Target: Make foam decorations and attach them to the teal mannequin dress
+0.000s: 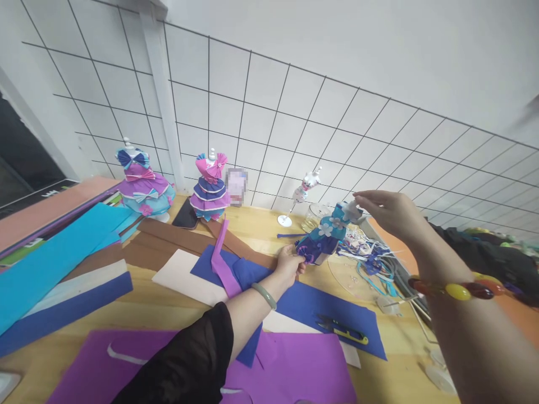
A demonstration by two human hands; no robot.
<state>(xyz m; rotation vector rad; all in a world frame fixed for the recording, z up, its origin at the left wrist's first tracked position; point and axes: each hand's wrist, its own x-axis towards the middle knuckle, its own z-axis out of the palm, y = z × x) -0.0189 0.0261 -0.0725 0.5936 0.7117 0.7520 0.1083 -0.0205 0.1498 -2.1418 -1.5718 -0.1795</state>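
Note:
A miniature dress form wearing a blue and purple dress with pale flowers is tilted to the right, above the back of the table. My left hand is closed at the lower hem, beside a purple rosette. At the neck end, the fingers of my right hand pinch the form's top; their exact contact is partly hidden. Below my left forearm lie blue sheets, a purple strip and yellow-handled thread snips.
Two dressed forms, a pink-purple one and a bow-topped one, stand at the back left near a phone. A white stand and a glass jar are behind. Tangled scraps lie right; purple sheet in front.

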